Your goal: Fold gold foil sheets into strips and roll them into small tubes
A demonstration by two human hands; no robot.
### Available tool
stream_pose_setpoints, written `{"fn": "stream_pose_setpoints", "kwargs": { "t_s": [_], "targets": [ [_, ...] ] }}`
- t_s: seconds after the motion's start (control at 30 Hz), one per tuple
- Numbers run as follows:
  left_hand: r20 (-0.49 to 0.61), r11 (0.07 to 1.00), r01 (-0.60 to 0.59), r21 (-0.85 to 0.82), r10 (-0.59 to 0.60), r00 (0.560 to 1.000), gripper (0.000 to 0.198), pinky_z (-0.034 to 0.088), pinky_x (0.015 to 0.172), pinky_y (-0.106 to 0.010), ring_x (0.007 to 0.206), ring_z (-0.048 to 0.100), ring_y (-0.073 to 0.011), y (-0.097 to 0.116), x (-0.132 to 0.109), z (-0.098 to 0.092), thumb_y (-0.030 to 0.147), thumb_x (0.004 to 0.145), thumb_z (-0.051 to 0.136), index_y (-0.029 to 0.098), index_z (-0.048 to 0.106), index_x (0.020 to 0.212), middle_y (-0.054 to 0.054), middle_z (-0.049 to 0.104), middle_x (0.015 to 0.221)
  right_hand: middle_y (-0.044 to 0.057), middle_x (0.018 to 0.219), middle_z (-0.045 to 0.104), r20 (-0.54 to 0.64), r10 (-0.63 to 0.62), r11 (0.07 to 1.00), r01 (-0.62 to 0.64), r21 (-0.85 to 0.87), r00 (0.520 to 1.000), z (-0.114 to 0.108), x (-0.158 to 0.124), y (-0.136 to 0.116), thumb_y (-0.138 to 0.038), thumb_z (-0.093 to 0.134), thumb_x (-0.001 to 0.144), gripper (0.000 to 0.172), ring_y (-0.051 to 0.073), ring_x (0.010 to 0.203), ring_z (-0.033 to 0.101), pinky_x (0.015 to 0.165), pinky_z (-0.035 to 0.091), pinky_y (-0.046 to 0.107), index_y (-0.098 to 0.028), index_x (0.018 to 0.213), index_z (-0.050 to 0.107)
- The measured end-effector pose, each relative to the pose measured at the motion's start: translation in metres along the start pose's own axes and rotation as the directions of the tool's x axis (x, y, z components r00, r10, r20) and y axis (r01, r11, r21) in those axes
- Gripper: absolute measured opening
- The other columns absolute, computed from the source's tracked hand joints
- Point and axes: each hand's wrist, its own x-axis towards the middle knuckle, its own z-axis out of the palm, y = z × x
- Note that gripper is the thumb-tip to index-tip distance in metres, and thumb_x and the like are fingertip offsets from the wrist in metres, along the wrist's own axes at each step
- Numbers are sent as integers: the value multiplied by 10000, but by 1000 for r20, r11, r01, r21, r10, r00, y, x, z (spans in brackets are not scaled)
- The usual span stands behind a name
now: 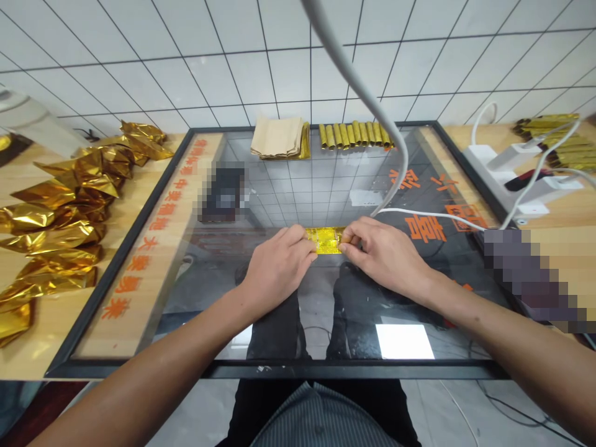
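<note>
A small sheet of gold foil paper (328, 241) is stretched flat between my hands, low over or on the glass tabletop (298, 298). My left hand (280, 257) pinches its left end, fingers curled. On the right end, my right hand (379, 251) grips it between thumb and fingertips. The fingers cover both ends of the sheet. Beyond my hands lies a stack of tan paper sheets (277, 138) with gold paper showing at its right edge. To its right stretches a row of rolled gold tubes (356, 135).
Folded gold foil pieces (69, 192) spread over the left side. A white cable (367, 87) hangs down to the glass. On the right are power strips and plugs (507, 171) with more gold rolls (554, 139). A black frame (298, 370) edges the glass; a tiled wall (209, 68) stands behind.
</note>
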Motion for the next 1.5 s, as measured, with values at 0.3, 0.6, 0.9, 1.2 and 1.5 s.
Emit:
{"fn": "stream_pose_setpoints", "kwargs": {
  "t_s": [0.3, 0.6, 0.9, 1.2, 1.5],
  "targets": [
    [-3, 997, -42, 58, 42, 999, 362, 530, 822, -354, 945, 655, -220, 0, 3, 4, 266, 1175, 402, 198, 725, 1027, -53, 689, 1030, 54, 1141, 705, -6, -244, 970, 244, 12, 970, -5, -10, 10, -292, 695, 1043, 158, 167, 776, 648, 682, 489, 323, -215, 1172, 746],
    [43, 987, 144, -68, -142, 989, 173, 521, 763, -341, 1026, 702, -214, 0, 2, 1, 288, 1108, 592, 244, 746, 1042, -29, 720, 1142, 56, 1104, 721, -13, -229, 969, 227, -95, 973, 0, -7, 7, -278, 616, 1095, 157, 200, 849, 691, 700, 475, 338, -215, 1113, 758],
    [39, 915, 300, -268, -301, 953, 84, 449, 715, -302, 907, 690, -172, -2, 4, -4, 206, 993, 722, 247, 725, 1065, 16, 721, 1016, 22, 1032, 713, 15, -83, 997, 83, -10, 996, -2, -2, 3, -294, 622, 1081, 140, 187, 798, 663, 708, 444, 345, -236, 1011, 729],
    [34, 924, 275, -267, -276, 961, 146, 497, 751, -294, 923, 701, -176, -4, 5, -3, 219, 1035, 658, 248, 795, 995, -11, 725, 1014, 38, 1017, 716, 20, -61, 998, 61, -2, 998, -4, -1, 3, -309, 605, 1075, 152, 208, 827, 669, 740, 461, 358, -243, 993, 715],
    [84, 864, 354, -358, -348, 934, 137, 426, 705, -296, 825, 663, -154, -4, 10, -7, 216, 1001, 694, 250, 816, 946, 6, 729, 980, 37, 965, 720, 4, 9, 1000, -9, -1, 1000, -3, 2, 2, -346, 617, 1071, 194, 221, 853, 677, 743, 441, 368, -236, 941, 710]
  ]
}}
